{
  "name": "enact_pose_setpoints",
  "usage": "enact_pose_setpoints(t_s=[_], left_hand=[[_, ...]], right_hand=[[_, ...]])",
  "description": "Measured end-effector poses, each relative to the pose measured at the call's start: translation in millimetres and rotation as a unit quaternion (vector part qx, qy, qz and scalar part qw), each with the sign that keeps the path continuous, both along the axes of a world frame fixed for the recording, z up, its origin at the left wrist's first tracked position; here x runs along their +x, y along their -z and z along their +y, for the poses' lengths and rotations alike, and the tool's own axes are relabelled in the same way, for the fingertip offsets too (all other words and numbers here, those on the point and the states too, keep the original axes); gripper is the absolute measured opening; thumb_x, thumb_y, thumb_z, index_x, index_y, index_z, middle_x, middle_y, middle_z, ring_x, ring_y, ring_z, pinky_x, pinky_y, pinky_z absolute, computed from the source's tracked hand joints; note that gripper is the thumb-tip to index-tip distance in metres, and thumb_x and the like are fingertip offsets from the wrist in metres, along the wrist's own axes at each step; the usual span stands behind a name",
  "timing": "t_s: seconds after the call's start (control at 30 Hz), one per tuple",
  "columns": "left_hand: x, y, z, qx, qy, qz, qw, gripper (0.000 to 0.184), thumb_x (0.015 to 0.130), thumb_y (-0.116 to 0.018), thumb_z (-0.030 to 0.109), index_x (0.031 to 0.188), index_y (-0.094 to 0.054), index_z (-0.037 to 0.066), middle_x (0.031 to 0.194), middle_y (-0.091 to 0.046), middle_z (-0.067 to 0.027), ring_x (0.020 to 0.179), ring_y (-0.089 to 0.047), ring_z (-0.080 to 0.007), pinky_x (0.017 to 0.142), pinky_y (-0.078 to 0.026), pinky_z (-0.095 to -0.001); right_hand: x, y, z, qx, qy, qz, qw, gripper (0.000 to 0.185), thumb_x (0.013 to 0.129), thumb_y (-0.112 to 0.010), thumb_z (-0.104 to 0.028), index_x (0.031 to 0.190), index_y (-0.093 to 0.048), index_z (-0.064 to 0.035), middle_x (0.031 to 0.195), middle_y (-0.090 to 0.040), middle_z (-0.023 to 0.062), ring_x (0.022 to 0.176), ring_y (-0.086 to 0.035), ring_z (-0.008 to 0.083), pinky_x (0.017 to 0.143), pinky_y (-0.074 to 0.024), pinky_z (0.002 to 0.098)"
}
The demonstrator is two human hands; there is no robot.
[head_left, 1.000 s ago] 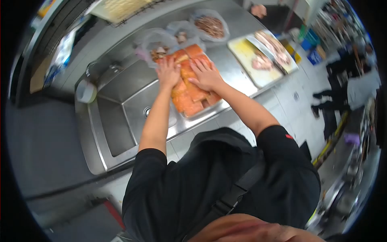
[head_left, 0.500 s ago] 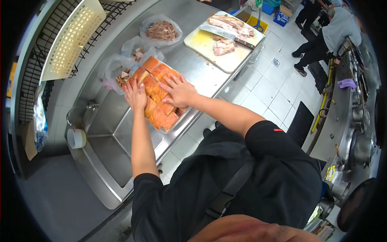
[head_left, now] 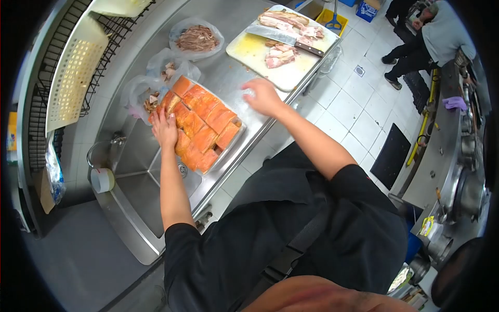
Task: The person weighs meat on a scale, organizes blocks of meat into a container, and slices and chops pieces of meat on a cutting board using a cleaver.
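Note:
My left hand (head_left: 165,129) lies with fingers spread along the left side of several roasted pork slabs (head_left: 200,120), orange-brown and packed close together. The slabs sit on a shallow tray (head_left: 227,146) whose pale rim shows on the right. My right hand (head_left: 264,98) is off the meat, over the steel counter between the tray and the cutting board (head_left: 289,80). Its fingers are bent and look apart from the thumb; a whitish patch by them is unclear. On the board lie a wide-bladed knife (head_left: 271,35) and cut pork pieces (head_left: 280,55).
Plastic bags of shredded meat (head_left: 196,39) and meat scraps (head_left: 150,100) stand behind the tray. A steel sink (head_left: 140,195) is at the left, below a rack with a perforated basket (head_left: 78,73). Another person (head_left: 442,36) works at the far right beside a pot-lined counter.
My right hand has lifted off the pork and moved right and up toward the cutting board. My left hand has slid to the slabs' left edge. The view has shifted slightly.

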State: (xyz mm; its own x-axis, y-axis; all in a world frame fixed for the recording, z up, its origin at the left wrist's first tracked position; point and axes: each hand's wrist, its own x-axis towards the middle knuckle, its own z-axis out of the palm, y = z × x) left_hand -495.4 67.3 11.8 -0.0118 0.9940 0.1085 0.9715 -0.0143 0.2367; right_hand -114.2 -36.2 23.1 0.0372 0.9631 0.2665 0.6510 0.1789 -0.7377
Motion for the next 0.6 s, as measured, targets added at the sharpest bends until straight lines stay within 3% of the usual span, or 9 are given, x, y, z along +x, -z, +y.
enact_pose_setpoints(t_s=[0.1, 0.17, 0.2, 0.3, 0.33, 0.37, 0.43, 0.47, 0.6], left_hand=[[13.0, -11.3, 0.9, -0.010, -0.016, 0.020, 1.000, 0.062, 0.098, -0.051, 0.049, 0.152, -0.039, 0.023, 0.164, -0.025, -0.0127, 0.152, -0.019, -0.0296, 0.120, -0.015, -0.0562], [39.7, -41.7, 4.3, -0.046, -0.077, 0.043, 0.995, 0.064, 0.095, -0.057, 0.046, 0.150, -0.042, 0.017, 0.154, -0.041, -0.0157, 0.143, -0.036, -0.0356, 0.118, -0.022, -0.0544], [52.1, -40.9, 16.6, 0.018, -0.099, 0.023, 0.995, 0.063, 0.090, -0.065, 0.039, 0.145, -0.049, 0.012, 0.143, -0.054, -0.0169, 0.132, -0.049, -0.0359, 0.112, -0.033, -0.0528], [158.5, -55.2, 24.2, 0.182, 0.093, -0.128, 0.971, 0.045, 0.086, -0.073, 0.025, 0.124, -0.063, 0.003, 0.119, -0.064, -0.0185, 0.111, -0.060, -0.0365, 0.096, -0.048, -0.0422], [210.5, -56.6, 19.4, 0.077, 0.075, -0.288, 0.951, 0.043, 0.083, -0.074, 0.019, 0.122, -0.064, 0.004, 0.118, -0.064, -0.0198, 0.110, -0.061, -0.0364, 0.096, -0.049, -0.0435], [246.7, -26.5, 26.9, 0.039, 0.136, -0.319, 0.937, 0.046, 0.080, -0.076, 0.017, 0.123, -0.064, 0.005, 0.121, -0.064, -0.0202, 0.111, -0.062, -0.0355, 0.097, -0.050, -0.0432], [330.1, -23.5, 13.2, -0.035, 0.228, -0.207, 0.951, 0.051, 0.079, -0.077, 0.018, 0.127, -0.063, 0.007, 0.129, -0.062, -0.0178, 0.119, -0.058, -0.0369, 0.102, -0.047, -0.0444], [363.5, -7.4, 9.8, -0.032, 0.226, -0.167, 0.959, 0.055, 0.078, -0.078, 0.019, 0.129, -0.061, 0.008, 0.133, -0.059, -0.0170, 0.124, -0.054, -0.0374, 0.106, -0.043, -0.0457], [437.8, 27.8, 6.0, -0.043, 0.167, -0.103, 0.980, 0.069, 0.072, -0.083, 0.022, 0.135, -0.057, 0.012, 0.139, -0.053, -0.0154, 0.131, -0.045, -0.0373, 0.111, -0.034, -0.0489]], right_hand=[[81.7, 8.7, -14.7, -0.019, 0.150, 0.011, 0.988, 0.025, 0.079, -0.073, -0.019, 0.102, -0.073, -0.0079, 0.105, -0.070, 0.0173, 0.107, -0.063, 0.0367, 0.093, -0.0498, 0.0437], [143.2, 21.0, -8.7, -0.011, 0.202, -0.030, 0.979, 0.026, 0.078, -0.075, -0.019, 0.102, -0.073, -0.0083, 0.105, -0.070, 0.0180, 0.106, -0.063, 0.0367, 0.092, -0.0500, 0.0450], [169.5, 15.5, -4.9, -0.030, 0.207, -0.047, 0.977, 0.028, 0.078, -0.075, -0.020, 0.103, -0.073, -0.0078, 0.106, -0.070, 0.0182, 0.105, -0.062, 0.0366, 0.092, -0.0500, 0.0454], [220.3, 9.4, 23.7, -0.041, 0.166, -0.090, 0.981, 0.030, 0.077, -0.075, -0.018, 0.104, -0.071, -0.0073, 0.107, -0.068, 0.0184, 0.105, -0.062, 0.0369, 0.091, -0.0501, 0.0462], [238.0, 9.9, 32.3, -0.034, 0.132, -0.115, 0.984, 0.031, 0.076, -0.075, -0.017, 0.105, -0.069, -0.0073, 0.108, -0.067, 0.0184, 0.104, -0.062, 0.0372, 0.091, -0.0503, 0.0465], [248.8, 8.5, 40.3, -0.037, 0.120, -0.119, 0.985, 0.031, 0.076, -0.075, -0.017, 0.105, -0.069, -0.0073, 0.108, -0.067, 0.0184, 0.104, -0.062, 0.0372, 0.091, -0.0503, 0.0465], [255.2, 6.2, 62.7, -0.108, 0.062, -0.189, 0.974, 0.028, 0.077, -0.069, -0.011, 0.105, -0.066, -0.0064, 0.108, -0.064, 0.0181, 0.102, -0.062, 0.0386, 0.089, -0.0508, 0.0471], [259.7, 17.7, 73.7, -0.103, 0.053, -0.224, 0.968, 0.030, 0.079, -0.062, -0.006, 0.109, -0.064, -0.0060, 0.107, -0.062, 0.0197, 0.100, -0.062, 0.0394, 0.086, -0.0514, 0.0472], [278.0, 30.1, 100.7, -0.121, -0.015, -0.225, 0.967, 0.038, 0.078, -0.059, -0.004, 0.116, -0.056, -0.0045, 0.105, -0.062, 0.0224, 0.099, -0.062, 0.0408, 0.085, -0.0516, 0.0491]])
